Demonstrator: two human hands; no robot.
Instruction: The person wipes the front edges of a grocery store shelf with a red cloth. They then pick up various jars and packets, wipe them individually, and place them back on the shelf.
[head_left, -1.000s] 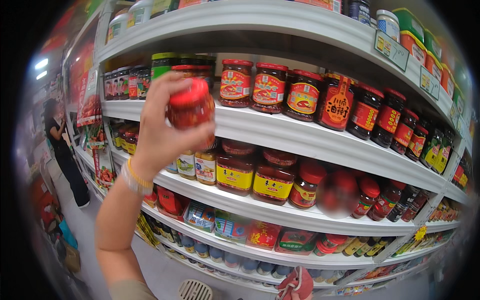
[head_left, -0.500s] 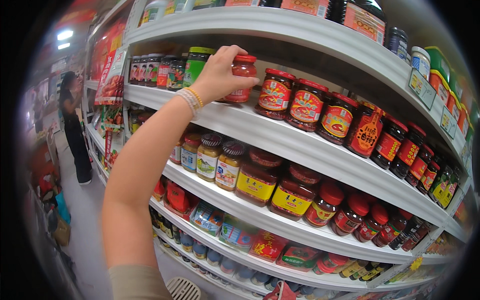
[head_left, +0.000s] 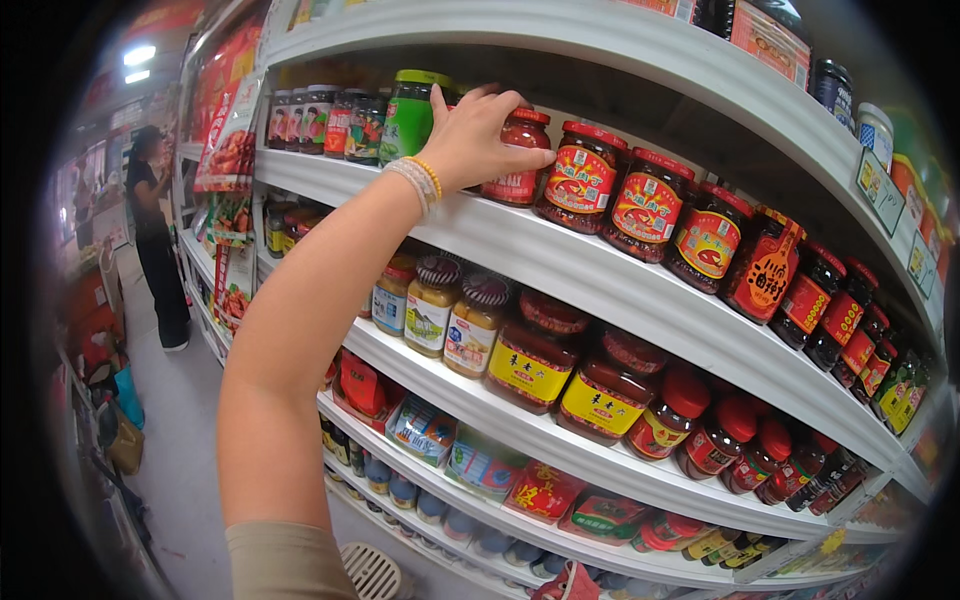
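My left hand [head_left: 490, 135] reaches up to the second shelf from the top in view, with beaded bracelets round its wrist. It is at a red-lidded jar of red sauce [head_left: 513, 190]; the thumb crosses the jar's front and a finger bends over by its lid. Another finger sticks up to the left, close to a green-lidded jar [head_left: 408, 115]. Part of the jar and some fingertips are hidden behind the hand. Right beside it stands a red-lidded jar with a red label [head_left: 580, 180], near the thumb tip. My right hand is out of view.
White shelf boards [head_left: 620, 260] run across the view. Below are yellow-labelled jars [head_left: 530, 360], then bagged packets [head_left: 545, 490]. To the far left a person in dark clothes [head_left: 155, 230] stands in the aisle. A round slotted stool seat [head_left: 370, 572] is at the bottom.
The shelves have shifted rightward in the view, and my left hand with them. One finger, earlier folded in, now points up away from the jar. The jar still stands under the hand.
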